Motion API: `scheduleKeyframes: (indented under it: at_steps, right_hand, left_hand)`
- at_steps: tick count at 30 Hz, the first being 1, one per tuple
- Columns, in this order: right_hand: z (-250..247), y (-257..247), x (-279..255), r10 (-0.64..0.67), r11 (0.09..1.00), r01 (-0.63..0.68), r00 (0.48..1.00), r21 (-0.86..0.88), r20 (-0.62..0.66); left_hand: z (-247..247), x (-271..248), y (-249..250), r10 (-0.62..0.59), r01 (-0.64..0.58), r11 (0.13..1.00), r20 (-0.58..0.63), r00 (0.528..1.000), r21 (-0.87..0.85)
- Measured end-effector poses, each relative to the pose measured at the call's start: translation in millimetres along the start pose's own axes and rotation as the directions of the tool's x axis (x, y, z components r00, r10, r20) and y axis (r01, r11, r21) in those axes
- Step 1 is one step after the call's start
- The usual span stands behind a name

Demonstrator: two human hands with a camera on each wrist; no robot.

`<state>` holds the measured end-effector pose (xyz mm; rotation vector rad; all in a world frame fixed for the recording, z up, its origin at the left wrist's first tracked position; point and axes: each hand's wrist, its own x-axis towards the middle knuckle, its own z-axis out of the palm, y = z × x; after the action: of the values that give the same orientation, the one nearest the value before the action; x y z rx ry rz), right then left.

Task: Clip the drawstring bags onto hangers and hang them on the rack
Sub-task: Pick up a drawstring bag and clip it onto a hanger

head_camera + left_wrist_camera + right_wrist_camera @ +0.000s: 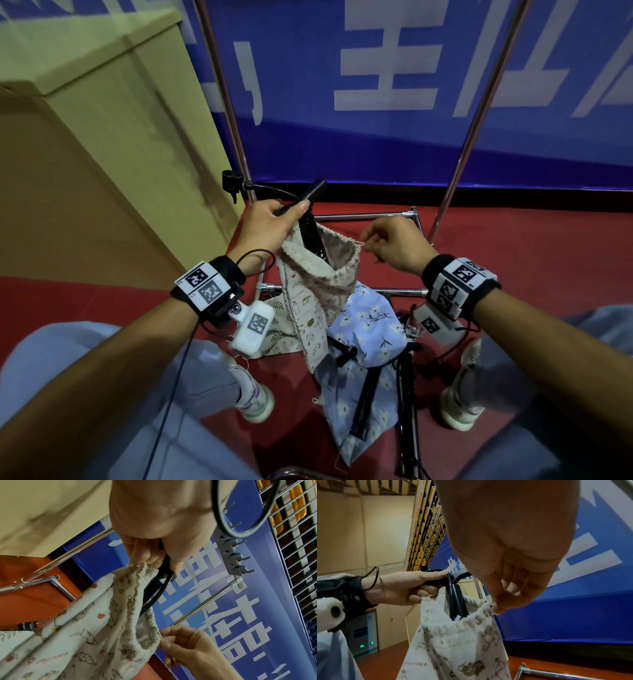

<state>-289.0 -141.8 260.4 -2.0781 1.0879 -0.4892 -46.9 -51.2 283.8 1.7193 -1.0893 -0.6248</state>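
Note:
A cream drawstring bag (315, 284) printed with small animals hangs between my hands above the red floor. My left hand (270, 222) grips a black clip hanger (310, 197) together with the bag's left rim (137, 568); the hanger's lower part sits inside the bag's mouth (457, 605). My right hand (387, 241) pinches the bag's right rim (489, 603) at its drawstring and holds the mouth wide. The chrome rack (222, 89) stands just behind, with its top rail out of the head view.
On the floor under the bag lie a blue floral bag (370, 329), a leaf-print bag (274, 308) and several black hangers (366, 394). A large cardboard box (102, 137) stands left. A blue banner (411, 85) backs the rack. My shoes (257, 401) flank the pile.

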Motion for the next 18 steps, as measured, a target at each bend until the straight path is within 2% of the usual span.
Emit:
scheduleKeyframes:
  at_steps: [4,8,13,16,18]
  right_hand:
    - [-0.9,7.4,1.1,-0.002,0.997,0.001,1.0,-0.072,-0.011]
    - [2.7,-0.2,-2.9,0.19,0.962,-0.206,0.977,0.182,0.1]
    - [10.8,-11.8,-5.2,0.318,0.89,-0.36,0.93,0.279,0.186]
    - [16.1,-9.3,-7.4,0.3,0.922,-0.343,0.926,0.18,0.228]
    - [19.3,-5.2,-8.3,0.277,0.921,-0.332,0.926,0.204,0.255]
  left_hand:
    - [4.0,-1.8,1.4,-0.001,0.002,1.0,0.025,1.0,-0.012]
    - [6.4,-1.3,-0.8,-0.002,0.004,1.0,0.037,0.999,-0.031]
    - [8.1,-4.0,1.6,0.016,-0.015,0.999,0.039,0.999,-0.033]
    - [8.5,-4.9,1.5,0.027,-0.026,0.999,0.037,0.999,-0.034]
    - [8.2,-5.2,1.9,0.022,-0.021,0.999,0.039,0.999,-0.038]
